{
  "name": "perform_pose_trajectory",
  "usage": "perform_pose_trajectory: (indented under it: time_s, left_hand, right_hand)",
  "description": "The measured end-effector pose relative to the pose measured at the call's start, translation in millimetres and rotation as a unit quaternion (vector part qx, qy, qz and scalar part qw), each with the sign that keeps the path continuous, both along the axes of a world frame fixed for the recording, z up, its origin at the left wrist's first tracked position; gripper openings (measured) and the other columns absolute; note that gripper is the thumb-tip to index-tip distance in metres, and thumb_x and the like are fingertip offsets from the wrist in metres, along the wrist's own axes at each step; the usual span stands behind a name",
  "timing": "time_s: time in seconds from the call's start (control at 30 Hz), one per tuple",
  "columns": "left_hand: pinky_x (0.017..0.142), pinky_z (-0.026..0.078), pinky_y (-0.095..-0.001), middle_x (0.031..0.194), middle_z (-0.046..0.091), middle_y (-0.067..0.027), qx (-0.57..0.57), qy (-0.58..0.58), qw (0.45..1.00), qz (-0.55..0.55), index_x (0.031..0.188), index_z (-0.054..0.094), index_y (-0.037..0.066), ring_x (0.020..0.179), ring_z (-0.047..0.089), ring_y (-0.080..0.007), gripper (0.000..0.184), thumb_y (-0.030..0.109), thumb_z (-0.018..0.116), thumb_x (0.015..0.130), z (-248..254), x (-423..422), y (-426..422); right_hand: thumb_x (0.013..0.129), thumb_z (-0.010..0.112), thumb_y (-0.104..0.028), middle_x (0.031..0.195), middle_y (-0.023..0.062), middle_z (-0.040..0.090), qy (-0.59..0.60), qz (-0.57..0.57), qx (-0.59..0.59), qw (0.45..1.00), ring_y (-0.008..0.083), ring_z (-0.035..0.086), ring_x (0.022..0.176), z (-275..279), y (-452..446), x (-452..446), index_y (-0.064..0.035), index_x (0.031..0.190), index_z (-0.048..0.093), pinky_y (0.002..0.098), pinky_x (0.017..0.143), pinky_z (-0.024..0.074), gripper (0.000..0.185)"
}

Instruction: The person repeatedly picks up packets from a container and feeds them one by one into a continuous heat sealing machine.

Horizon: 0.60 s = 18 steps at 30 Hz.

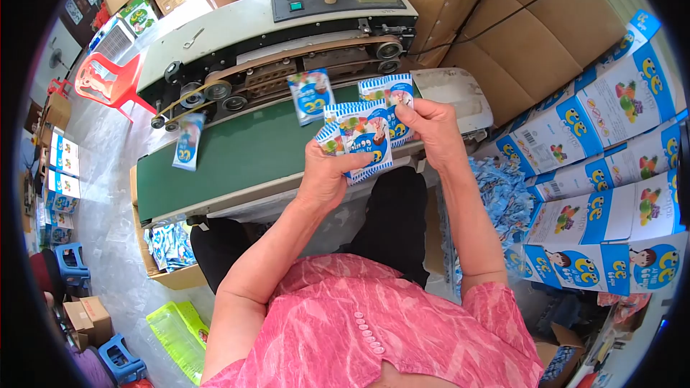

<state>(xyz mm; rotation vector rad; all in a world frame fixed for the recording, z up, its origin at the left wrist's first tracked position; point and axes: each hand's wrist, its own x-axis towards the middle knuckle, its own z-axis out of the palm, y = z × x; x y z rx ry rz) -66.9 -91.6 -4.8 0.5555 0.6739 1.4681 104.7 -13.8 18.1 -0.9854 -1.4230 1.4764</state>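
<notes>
Packets (367, 136) sit fanned above the green belt (237, 172), the left hand (327, 174) pinching the front ones between thumb and fingers, the right hand (433, 129) gripping another packet (376, 90) by its edge. With such overlap, a loose pinch could let one slip onto the belt — and the tilted packet (310, 95) at the machine (237, 32) could crease or jam if it goes through askew.

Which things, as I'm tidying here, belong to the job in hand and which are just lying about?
Likely in use:
held blue-and-white packets
green conveyor belt
band sealer
open carton of packets

Seemingly just lying about:
red plastic chair
blue plastic stools
lime-green plastic basket
spanner
</notes>
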Motion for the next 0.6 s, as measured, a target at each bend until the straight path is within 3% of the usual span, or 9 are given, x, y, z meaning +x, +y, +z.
perform_pose_trajectory:
  time_s: [0.13,0.27,0.4,0.57,0.6]
  left_hand:
    - [0.079,0.056,-0.0334,0.101,0.067,-0.0109,-0.005,0.01,1.0,-0.002,0.106,0.06,-0.002,0.088,0.067,-0.02,0.044,-0.017,0.067,0.066,1,4,3]
    - [0.079,0.056,-0.0331,0.101,0.067,-0.0108,-0.007,0.008,1.0,0.008,0.106,0.059,-0.001,0.087,0.067,-0.02,0.044,-0.018,0.067,0.066,-5,2,3]
    - [0.078,0.057,-0.0328,0.101,0.067,-0.0108,-0.009,0.003,1.0,0.023,0.107,0.059,-0.001,0.087,0.067,-0.0199,0.045,-0.018,0.067,0.066,-6,-6,-2]
    - [0.078,0.057,-0.0329,0.101,0.067,-0.0108,-0.017,-0.005,1.0,0.021,0.107,0.059,-0.001,0.087,0.067,-0.02,0.045,-0.018,0.067,0.066,-6,-12,-8]
    - [0.078,0.057,-0.033,0.101,0.067,-0.0108,-0.017,-0.006,1.0,0.02,0.107,0.059,0.0,0.087,0.067,-0.02,0.045,-0.018,0.067,0.066,-6,-12,-8]
  right_hand:
    - [0.09,0.064,-0.02,0.08,0.0023,0.067,0.088,-0.046,-0.045,0.994,0.0062,0.061,0.067,-8,0,1,0.0016,0.096,0.068,0.0231,0.057,0.0516,0.023]
    - [0.09,0.062,-0.02,0.081,0.0031,0.067,0.058,-0.161,0.013,0.985,0.0077,0.064,0.068,-6,7,3,0.0025,0.096,0.067,0.0249,0.054,0.054,0.024]
    - [0.091,0.062,-0.02,0.081,0.0042,0.067,0.038,-0.203,-0.042,0.977,0.0092,0.064,0.066,-16,46,24,0.0018,0.094,0.066,0.0256,0.05,0.0544,0.023]
    - [0.091,0.061,-0.019,0.081,0.0048,0.067,-0.012,-0.139,-0.066,0.988,0.0099,0.063,0.065,-33,90,20,0.002,0.094,0.066,0.0267,0.055,0.0551,0.022]
    - [0.09,0.061,-0.019,0.081,0.0046,0.067,-0.051,-0.126,-0.024,0.99,0.0098,0.063,0.064,-42,103,16,0.0017,0.094,0.066,0.0263,0.056,0.0544,0.022]
